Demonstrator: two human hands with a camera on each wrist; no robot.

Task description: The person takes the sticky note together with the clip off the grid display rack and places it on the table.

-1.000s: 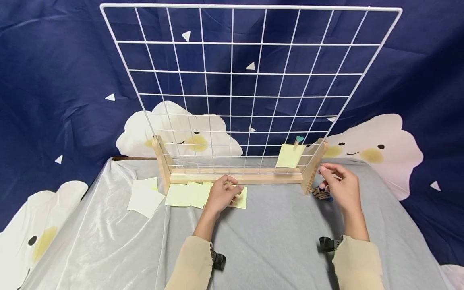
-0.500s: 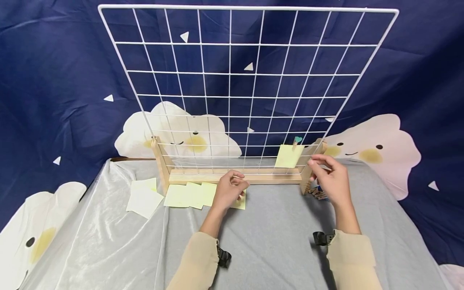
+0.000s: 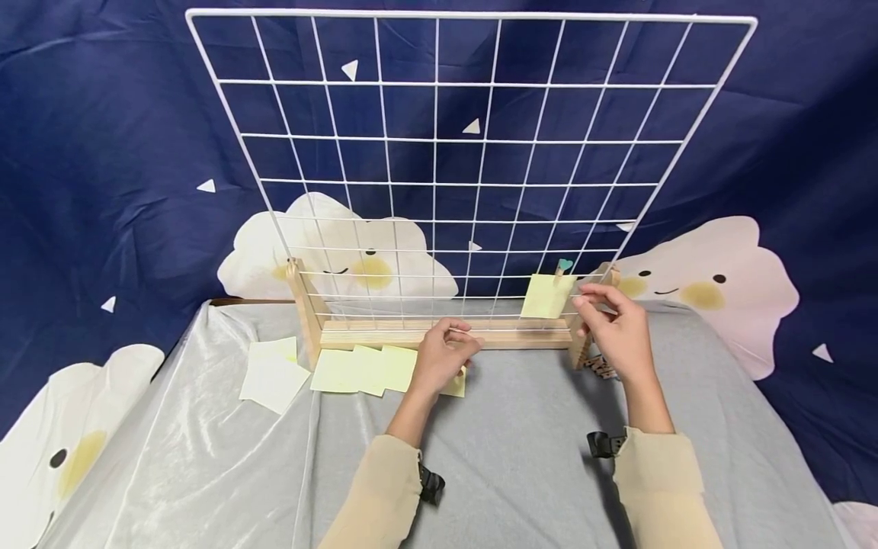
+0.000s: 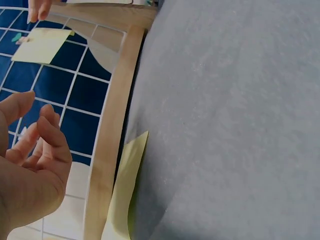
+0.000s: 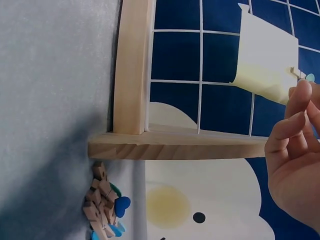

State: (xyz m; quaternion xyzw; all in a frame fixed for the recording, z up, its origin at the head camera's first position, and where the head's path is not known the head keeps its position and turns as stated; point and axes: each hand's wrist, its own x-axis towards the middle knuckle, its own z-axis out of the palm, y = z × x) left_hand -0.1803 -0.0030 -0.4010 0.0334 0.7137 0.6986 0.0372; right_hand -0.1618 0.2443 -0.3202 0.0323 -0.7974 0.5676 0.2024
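Observation:
My left hand [image 3: 442, 358] hovers with loosely bent fingers over the right end of a row of yellow sticky notes [image 3: 336, 370], and nothing shows between its fingers in the left wrist view. One note [image 4: 125, 185] in that view curls up beside the wooden base. Higher up, my right hand [image 3: 620, 335] is beside a yellow note [image 3: 545, 296] hanging on the white wire grid [image 3: 384, 140]. A wooden clothespin with a teal heart [image 3: 562, 267] clips that note's top. In the right wrist view, the right fingertips [image 5: 301, 92] are close to this clothespin, with no separate object visible between them.
The grid stands in a wooden base [image 3: 507, 338] with two side supports. Several wooden clothespins with blue hearts [image 5: 102, 200] lie in a pile outside the right support [image 5: 180, 147]. More paper notes [image 3: 274, 377] lie on the grey cloth [image 3: 521, 457] at left.
My right hand has moved left and up from above the clothespin pile to the hanging note. My left hand has shifted slightly right over the row of notes.

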